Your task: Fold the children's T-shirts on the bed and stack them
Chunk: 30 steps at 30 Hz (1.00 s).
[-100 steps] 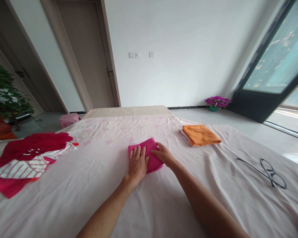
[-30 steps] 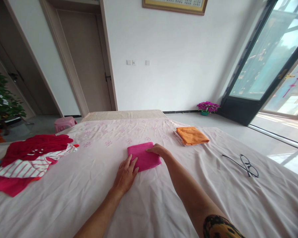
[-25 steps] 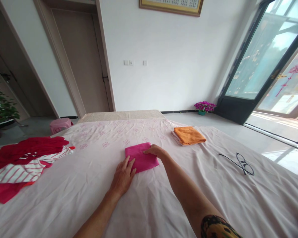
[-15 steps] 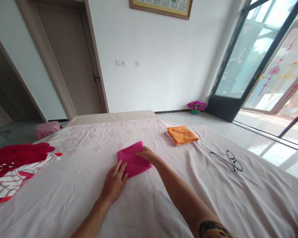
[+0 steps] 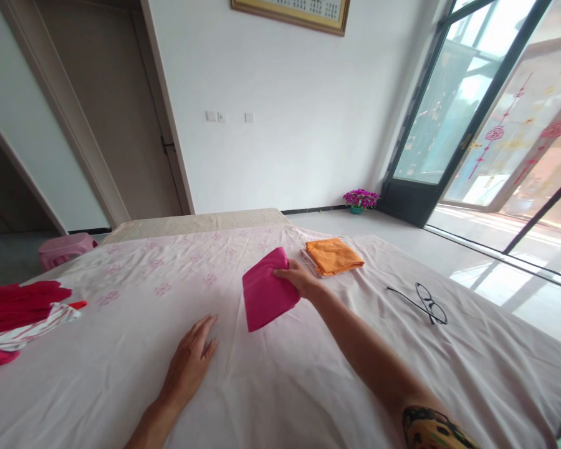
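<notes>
A folded bright pink cloth [image 5: 266,293] is held at its right edge by my right hand [image 5: 297,276], thumb on top and the other fingers hidden underneath. The cloth looks tilted, its right side raised off the bed. To the left, my left hand [image 5: 191,355] holds nothing; its fingers reach forward, with the thumb apart, just over the pale sheet. Just beyond my right hand lies a folded orange cloth [image 5: 334,256] on top of a paler folded piece.
Black-framed glasses [image 5: 431,305] lie on the bedsheet [image 5: 336,374] at the right. Red and striped clothes [image 5: 23,312] are heaped at the left edge. A pink plastic stool [image 5: 65,248] stands beyond the bed, and a pot of purple flowers [image 5: 361,199] by the wall.
My right hand has lifted the pink cloth and carried it slightly right. My left hand has let go of it and drawn back left. The view has turned a little to the right.
</notes>
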{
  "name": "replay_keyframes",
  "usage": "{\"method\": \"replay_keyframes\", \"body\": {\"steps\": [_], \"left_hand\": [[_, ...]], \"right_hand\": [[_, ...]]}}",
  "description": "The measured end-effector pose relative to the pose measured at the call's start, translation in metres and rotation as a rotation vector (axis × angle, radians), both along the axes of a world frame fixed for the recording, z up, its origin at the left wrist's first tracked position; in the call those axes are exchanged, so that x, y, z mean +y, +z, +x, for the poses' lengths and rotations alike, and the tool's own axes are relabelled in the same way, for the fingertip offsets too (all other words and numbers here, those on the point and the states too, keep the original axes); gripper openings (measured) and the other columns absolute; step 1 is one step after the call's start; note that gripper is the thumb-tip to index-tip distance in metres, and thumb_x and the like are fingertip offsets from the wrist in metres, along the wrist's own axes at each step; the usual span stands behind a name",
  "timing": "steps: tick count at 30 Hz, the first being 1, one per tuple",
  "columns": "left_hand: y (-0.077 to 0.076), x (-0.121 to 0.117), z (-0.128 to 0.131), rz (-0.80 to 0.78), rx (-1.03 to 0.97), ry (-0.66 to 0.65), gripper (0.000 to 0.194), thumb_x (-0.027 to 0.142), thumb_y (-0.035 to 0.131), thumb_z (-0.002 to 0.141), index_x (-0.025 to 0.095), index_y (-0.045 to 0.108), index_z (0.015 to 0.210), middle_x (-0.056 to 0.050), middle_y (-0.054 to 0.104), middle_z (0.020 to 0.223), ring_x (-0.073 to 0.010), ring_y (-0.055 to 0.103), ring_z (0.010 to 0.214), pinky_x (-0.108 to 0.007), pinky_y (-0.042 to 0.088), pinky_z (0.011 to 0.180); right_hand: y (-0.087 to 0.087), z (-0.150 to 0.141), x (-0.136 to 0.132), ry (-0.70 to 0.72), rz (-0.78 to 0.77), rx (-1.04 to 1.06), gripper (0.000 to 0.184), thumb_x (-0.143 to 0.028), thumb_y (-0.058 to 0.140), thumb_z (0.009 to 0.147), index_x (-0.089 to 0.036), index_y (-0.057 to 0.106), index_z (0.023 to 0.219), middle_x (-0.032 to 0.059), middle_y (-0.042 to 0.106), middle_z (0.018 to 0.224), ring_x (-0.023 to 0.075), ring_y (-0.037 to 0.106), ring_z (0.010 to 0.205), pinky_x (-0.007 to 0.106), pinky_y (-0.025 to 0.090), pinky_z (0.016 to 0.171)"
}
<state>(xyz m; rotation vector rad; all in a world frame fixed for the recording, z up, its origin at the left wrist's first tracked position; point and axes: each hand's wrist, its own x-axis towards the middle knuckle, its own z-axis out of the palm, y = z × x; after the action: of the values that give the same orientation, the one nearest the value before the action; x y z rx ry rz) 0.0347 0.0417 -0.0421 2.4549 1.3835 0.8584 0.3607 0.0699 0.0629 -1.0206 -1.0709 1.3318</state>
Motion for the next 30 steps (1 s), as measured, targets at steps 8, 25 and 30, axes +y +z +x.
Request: {"method": "replay_keyframes", "body": {"steps": [8, 25, 30], "left_hand": [[-0.004, 0.006, 0.003, 0.012, 0.076, 0.011, 0.039, 0.033, 0.043, 0.092, 0.025, 0.063, 0.125, -0.005, 0.060, 0.135, -0.0205, 0.056, 0.124, -0.041, 0.045, 0.108], [-0.016, 0.013, 0.004, 0.039, 0.042, 0.036, 0.038, 0.036, 0.047, 0.088, 0.033, 0.067, 0.120, 0.000, 0.063, 0.132, -0.0226, 0.060, 0.120, -0.042, 0.050, 0.104], [-0.017, 0.014, 0.003, 0.033, 0.074, 0.033, 0.038, 0.036, 0.047, 0.089, 0.033, 0.066, 0.122, 0.000, 0.061, 0.135, -0.0220, 0.057, 0.123, -0.042, 0.048, 0.106]], "right_hand": [[0.072, 0.154, 0.021, -0.240, -0.158, -0.265, 0.032, -0.021, 0.079, 0.065, -0.014, 0.065, 0.093, 0.0078, 0.073, 0.075, 0.0236, 0.069, 0.069, 0.036, 0.059, 0.065], [0.042, 0.253, 0.064, -0.524, -0.320, -0.645, 0.035, -0.012, 0.077, 0.063, -0.009, 0.067, 0.097, 0.0088, 0.070, 0.072, 0.0212, 0.065, 0.060, 0.036, 0.054, 0.060], [0.032, 0.262, 0.072, -0.585, -0.300, -0.788, 0.022, -0.011, 0.065, 0.076, -0.006, 0.064, 0.097, 0.0097, 0.069, 0.080, 0.0140, 0.063, 0.065, 0.028, 0.048, 0.068]]}}
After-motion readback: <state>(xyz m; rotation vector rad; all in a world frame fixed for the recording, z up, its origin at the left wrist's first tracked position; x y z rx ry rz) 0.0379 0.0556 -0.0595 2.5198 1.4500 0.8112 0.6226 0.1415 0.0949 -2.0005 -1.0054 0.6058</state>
